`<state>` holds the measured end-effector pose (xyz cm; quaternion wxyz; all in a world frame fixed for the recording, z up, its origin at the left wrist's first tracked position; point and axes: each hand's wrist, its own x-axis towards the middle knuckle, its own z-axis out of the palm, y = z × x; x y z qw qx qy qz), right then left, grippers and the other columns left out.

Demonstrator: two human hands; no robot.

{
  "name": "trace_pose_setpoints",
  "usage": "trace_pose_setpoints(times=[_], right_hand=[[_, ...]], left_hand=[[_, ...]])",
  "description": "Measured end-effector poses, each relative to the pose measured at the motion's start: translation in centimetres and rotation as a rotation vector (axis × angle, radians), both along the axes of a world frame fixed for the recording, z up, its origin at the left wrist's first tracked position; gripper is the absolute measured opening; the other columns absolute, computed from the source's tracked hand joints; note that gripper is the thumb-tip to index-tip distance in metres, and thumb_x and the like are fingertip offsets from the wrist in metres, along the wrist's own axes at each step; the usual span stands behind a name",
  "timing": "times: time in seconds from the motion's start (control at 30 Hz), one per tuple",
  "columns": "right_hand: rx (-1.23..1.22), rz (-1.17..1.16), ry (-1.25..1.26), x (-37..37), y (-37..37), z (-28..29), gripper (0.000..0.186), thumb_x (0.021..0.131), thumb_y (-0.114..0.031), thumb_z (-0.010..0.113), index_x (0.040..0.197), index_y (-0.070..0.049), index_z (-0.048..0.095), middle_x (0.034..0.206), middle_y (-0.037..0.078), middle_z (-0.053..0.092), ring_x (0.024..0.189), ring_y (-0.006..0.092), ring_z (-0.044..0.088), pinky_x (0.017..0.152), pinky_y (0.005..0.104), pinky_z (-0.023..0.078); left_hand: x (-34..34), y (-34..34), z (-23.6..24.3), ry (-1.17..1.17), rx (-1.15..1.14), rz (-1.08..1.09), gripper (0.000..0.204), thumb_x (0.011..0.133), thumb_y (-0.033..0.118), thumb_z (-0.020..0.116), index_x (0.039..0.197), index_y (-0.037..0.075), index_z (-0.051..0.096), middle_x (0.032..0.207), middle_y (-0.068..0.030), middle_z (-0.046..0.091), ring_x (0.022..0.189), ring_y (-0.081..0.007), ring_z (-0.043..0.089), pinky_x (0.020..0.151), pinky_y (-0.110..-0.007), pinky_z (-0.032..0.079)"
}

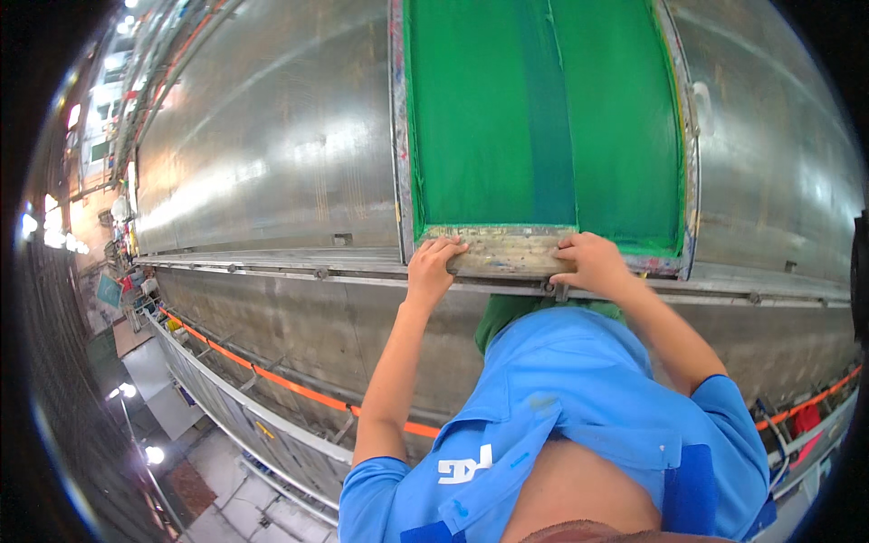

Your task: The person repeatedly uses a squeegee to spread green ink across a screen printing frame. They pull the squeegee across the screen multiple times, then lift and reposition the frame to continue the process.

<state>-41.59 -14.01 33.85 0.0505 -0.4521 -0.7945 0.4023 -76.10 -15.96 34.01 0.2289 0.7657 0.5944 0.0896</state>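
Observation:
A long screen frame (pixel 691 127) with green mesh (pixel 471 118) and a darker strip down it lies in front of me on the metal table. Along its near end is a paint-stained, pale bar (pixel 509 252), which looks like a squeegee. My left hand (pixel 434 264) is closed on the bar's left end, fingers curled over its top. My right hand (pixel 593 264) grips the right end of the same bar, thumb on its near face.
Wide steel table surfaces (pixel 272 127) extend to both sides, with a metal rail (pixel 353 277) along the near edge. Behind and below me are an orange strip (pixel 253 366) and a railing (pixel 226 398). Pipes, lights and assorted equipment (pixel 122 299) fill the far left.

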Motion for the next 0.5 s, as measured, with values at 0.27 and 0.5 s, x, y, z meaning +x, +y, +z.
trace_pose_setpoints(times=[0.27,0.5], right_hand=[[0.774,-0.914,-0.332,27.8,26.5,-11.0,0.036,0.098,-0.035,0.060,0.119,-0.007,0.068,0.109,0.016,0.071,0.103,0.0274,0.066,0.089,0.0385,0.050],[0.321,-1.012,0.124,33.1,29.6,-19.3,0.036,0.097,-0.031,0.060,0.122,-0.005,0.065,0.112,0.011,0.069,0.102,0.0207,0.063,0.087,0.0338,0.049]], left_hand=[[1.0,1.3,1.3,0.186,-0.102,-0.040,0.047,0.067,-0.004,0.070,0.110,0.015,0.068,0.104,-0.0058,0.070,0.106,-0.0282,0.064,0.094,-0.044,0.046],[2.9,0.5,0.3,0.263,0.062,0.108,0.044,0.070,0.000,0.066,0.108,0.021,0.071,0.107,-0.0006,0.066,0.107,-0.0243,0.060,0.090,-0.043,0.042]])
